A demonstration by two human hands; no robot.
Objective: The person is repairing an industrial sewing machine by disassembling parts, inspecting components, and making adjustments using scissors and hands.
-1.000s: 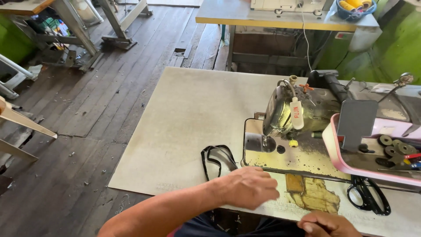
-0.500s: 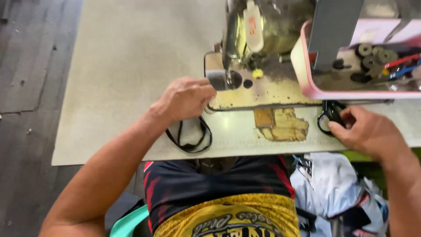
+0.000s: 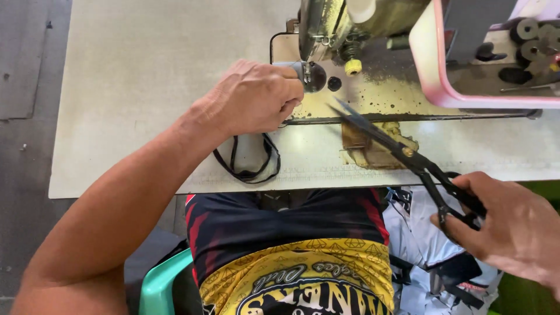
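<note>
Scissors in our right hand, left hand down at the needle plate.

Nearest us, our right hand (image 3: 513,227) is closed through the loops of the black scissors (image 3: 402,153), blades slightly parted and tips aimed at the worn yellow bed of the sewing machine (image 3: 373,93). We judge it best to keep the tips low and steady and steer them clear of our knuckles. Further out, our left hand (image 3: 254,99) curls narrow, fingertips pinched by the presser foot (image 3: 307,73); what they pinch is hidden. A black strap loop (image 3: 248,163) lies on the table (image 3: 146,76) just under that wrist. Beyond sits a pink tray (image 3: 431,76).
</note>
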